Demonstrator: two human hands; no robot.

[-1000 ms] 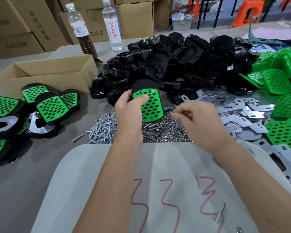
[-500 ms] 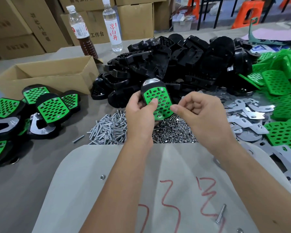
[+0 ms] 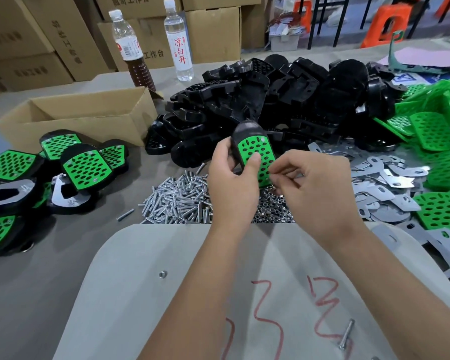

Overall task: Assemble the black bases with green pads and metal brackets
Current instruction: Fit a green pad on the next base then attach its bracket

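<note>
The left hand [image 3: 231, 183] grips a black base [image 3: 244, 131] fitted with a green pad [image 3: 259, 154], held upright above the pile of screws [image 3: 177, 201]. The right hand [image 3: 315, 188], beside the base, pinches its fingertips at the pad's lower edge; what they hold cannot be told. Metal brackets [image 3: 385, 183] lie right of the screws on the surface [image 3: 37, 281].

The clear bottle [image 3: 179, 45] label reads 凉白开; the carton [image 3: 151, 48] behind seemingly reads 工作台.
</note>
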